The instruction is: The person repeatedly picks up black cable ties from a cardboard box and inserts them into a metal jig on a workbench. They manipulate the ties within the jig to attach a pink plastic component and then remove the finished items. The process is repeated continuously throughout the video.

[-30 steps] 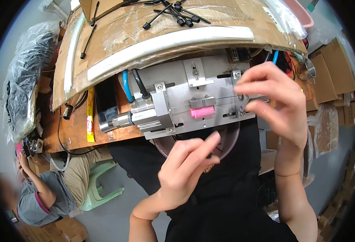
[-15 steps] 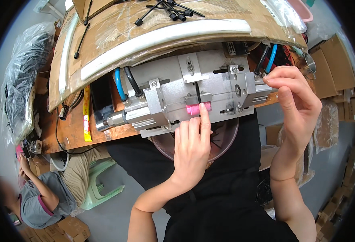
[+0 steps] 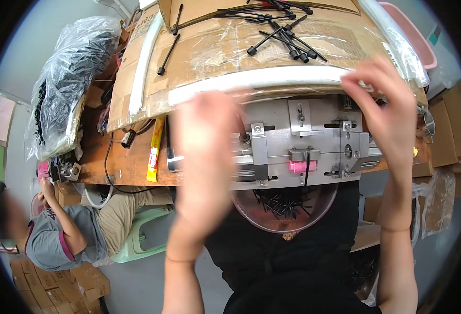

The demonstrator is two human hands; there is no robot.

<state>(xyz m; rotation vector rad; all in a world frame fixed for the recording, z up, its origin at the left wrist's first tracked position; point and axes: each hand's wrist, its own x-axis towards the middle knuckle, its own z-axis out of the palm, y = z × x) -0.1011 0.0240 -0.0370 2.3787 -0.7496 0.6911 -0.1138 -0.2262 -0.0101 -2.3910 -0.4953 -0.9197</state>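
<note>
My left hand (image 3: 207,152) is smeared by motion above the left end of the metal fixture (image 3: 280,176), so its fingers cannot be read. My right hand (image 3: 390,107) is raised near the right front edge of the cardboard, fingers bent and apart, slightly blurred, with nothing visible in them. On the fixture a pink block (image 3: 296,166) sits against a small metal holder (image 3: 313,155). A thin black rod (image 3: 307,170) crosses the block's right part and reaches toward the plate's front edge. Metal clamp blocks (image 3: 260,152) flank this spot.
Several black rods with thick heads (image 3: 293,44) lie on the cardboard (image 3: 204,52) behind. Below the fixture a bowl (image 3: 285,230) holds many short black pieces. A yellow packet (image 3: 155,152) lies left on the wooden table. Another person (image 3: 63,240) sits at the far left.
My left hand has lifted off the pink block and moved left and back. My right hand has moved from the right clamp toward the cardboard. The black rod now points forward over the block. The view has shifted.
</note>
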